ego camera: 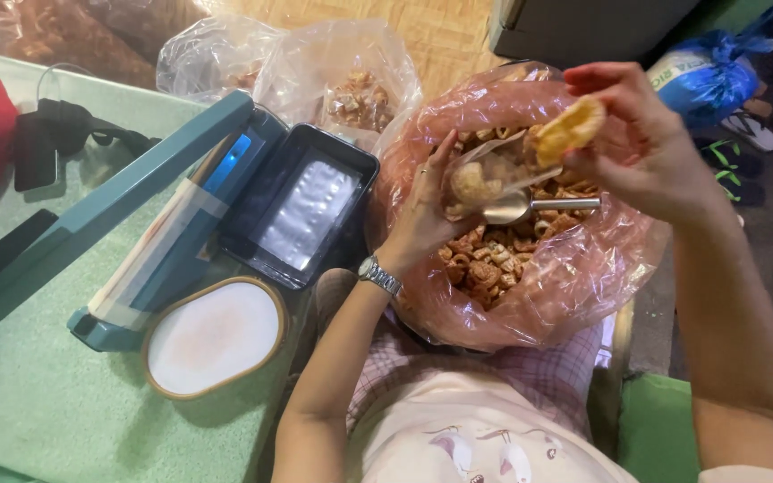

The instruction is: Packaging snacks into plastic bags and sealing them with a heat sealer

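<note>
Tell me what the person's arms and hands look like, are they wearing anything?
Both arms are bare, with no sleeves showing. The left hand has a thin ring on one finger and a silver metal wristwatch at the wrist. The right hand wears nothing that shows.

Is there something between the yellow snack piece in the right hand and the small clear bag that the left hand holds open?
Nothing visible. The right hand holds the yellow snack piece just above and right of the small clear bag, which the left hand holds. The metal spoon lies lower, under the bag.
</note>
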